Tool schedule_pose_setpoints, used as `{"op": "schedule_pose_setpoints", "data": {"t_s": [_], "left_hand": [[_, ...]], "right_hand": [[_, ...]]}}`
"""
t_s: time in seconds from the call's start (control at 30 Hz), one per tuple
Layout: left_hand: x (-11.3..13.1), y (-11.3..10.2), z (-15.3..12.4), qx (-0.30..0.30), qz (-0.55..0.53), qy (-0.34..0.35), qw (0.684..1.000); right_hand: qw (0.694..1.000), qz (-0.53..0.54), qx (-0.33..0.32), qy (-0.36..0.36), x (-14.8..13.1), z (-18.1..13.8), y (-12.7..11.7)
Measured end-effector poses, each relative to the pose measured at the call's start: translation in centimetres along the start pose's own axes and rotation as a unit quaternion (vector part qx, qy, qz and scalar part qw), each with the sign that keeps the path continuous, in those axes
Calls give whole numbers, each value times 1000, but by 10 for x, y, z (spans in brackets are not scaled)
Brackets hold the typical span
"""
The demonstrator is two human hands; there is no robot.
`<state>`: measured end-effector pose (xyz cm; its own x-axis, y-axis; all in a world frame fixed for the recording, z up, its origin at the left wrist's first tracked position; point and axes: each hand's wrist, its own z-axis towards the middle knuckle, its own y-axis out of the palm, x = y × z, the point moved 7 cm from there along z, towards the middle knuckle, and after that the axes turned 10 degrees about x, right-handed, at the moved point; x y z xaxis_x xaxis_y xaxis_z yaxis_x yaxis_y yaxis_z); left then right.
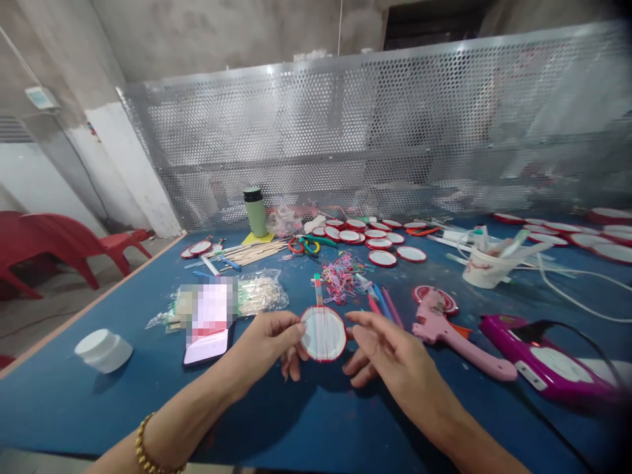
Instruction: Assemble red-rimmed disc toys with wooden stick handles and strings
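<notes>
Between my hands, above the blue table, is a small round white disc with a red rim [323,334], like a small rattle drum. A flat stick with a green end [317,289] stands up from its far edge, and fine reddish strands run across its face. My left hand [274,339] pinches the disc's left edge between thumb and fingers. At the right edge, my right hand [382,349] is spread with its fingers apart, close to the rim; whether a fingertip touches it I cannot tell.
A pile of small coloured pins [343,273] lies behind the disc. To the right are a pink glue gun [459,342], a purple device [546,362] and a white cup [486,266]. A phone [210,329] and white jar [103,350] sit left; more red-rimmed discs [380,258] lie behind.
</notes>
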<state>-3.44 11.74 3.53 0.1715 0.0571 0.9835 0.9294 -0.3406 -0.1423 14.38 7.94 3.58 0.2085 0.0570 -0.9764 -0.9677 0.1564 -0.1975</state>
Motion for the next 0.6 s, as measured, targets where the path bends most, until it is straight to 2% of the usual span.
{"op": "schedule_pose_setpoints", "data": {"t_s": [0.1, 0.17, 0.23, 0.3, 0.47, 0.6], "left_hand": [[-8, 0, 4, -2, -14, -8, 1000], [-12, 1, 5, -2, -21, -16, 1000], [-15, 2, 6, 1, -26, -24, 999], [-15, 2, 6, 4, -32, -29, 999], [-16, 2, 8, 9, -39, -29, 999], [-19, 2, 10, 12, -46, -30, 998]], "right_hand": [[978, -101, 98, -154, -21, -7, -15], [946, -150, 142, -251, -37, -16, -19], [914, -186, 169, -317, -48, -24, -20], [890, -215, 178, -361, -54, -30, -18], [832, -251, 149, -472, -58, -48, -3], [807, -268, 131, -509, -54, -63, 12]]}}
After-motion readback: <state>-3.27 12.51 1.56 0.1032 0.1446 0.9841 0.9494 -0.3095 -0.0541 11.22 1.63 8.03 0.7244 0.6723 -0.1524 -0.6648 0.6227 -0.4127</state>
